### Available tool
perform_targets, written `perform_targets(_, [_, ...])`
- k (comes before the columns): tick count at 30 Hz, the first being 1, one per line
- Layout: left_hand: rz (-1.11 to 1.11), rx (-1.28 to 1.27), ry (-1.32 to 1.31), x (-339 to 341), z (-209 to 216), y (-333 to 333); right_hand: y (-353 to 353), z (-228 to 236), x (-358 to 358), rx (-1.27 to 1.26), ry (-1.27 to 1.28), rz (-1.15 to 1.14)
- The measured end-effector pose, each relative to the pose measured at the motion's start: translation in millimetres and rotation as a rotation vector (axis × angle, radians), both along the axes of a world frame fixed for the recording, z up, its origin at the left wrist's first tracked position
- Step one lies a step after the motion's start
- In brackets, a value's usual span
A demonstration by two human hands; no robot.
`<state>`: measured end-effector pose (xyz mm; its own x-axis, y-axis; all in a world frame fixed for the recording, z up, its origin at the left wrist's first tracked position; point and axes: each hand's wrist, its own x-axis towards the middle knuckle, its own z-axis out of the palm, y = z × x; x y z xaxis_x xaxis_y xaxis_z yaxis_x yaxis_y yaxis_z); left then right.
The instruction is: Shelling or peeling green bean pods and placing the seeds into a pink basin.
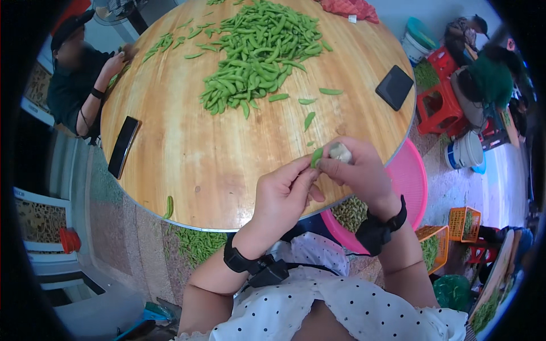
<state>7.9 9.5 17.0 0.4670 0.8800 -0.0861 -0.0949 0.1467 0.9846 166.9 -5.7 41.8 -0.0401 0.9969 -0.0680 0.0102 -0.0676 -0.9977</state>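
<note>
Above the near right part of the round wooden table (pixel 187 153), my two hands meet around a single green soybean pod (pixel 317 157). My left hand (pixel 278 196) pinches its lower end, fingers bent. The thumb and fingers of my right hand (pixel 364 170) close on its other side. A pale whitish piece (pixel 340 152) sits at my right index finger; whether it is a finger cover or something held, I cannot tell. Just beyond lie a few loose pods (pixel 309 120). Farther off spreads a large heap of green soybean pods (pixel 256 54).
A pink basin (pixel 418 182) with small greenish-brown pieces stands below the table's right edge. On the table lie a black phone (pixel 123 148) and a dark flat case (pixel 394 87). Another person (pixel 79 85) sits at the left. Pods (pixel 199 245) cover the floor nearby.
</note>
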Motion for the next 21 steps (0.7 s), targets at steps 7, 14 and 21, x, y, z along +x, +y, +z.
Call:
perform_targets(7, [-0.027, -0.007, 0.062, 0.6, -6.2, -13.5, -40.1, -9.3, 21.1, -0.115, 0.114, 0.092])
perform_targets(14, [-0.003, 0.135, 0.107, 5.3, -23.1, -17.3, -47.6, -27.8, 20.5, -0.168, 0.225, 0.235])
perform_targets(21, [-0.068, 0.264, 0.312, 4.4, -12.6, -16.1, -44.5, -32.4, 19.1, -0.214, 0.243, 0.242])
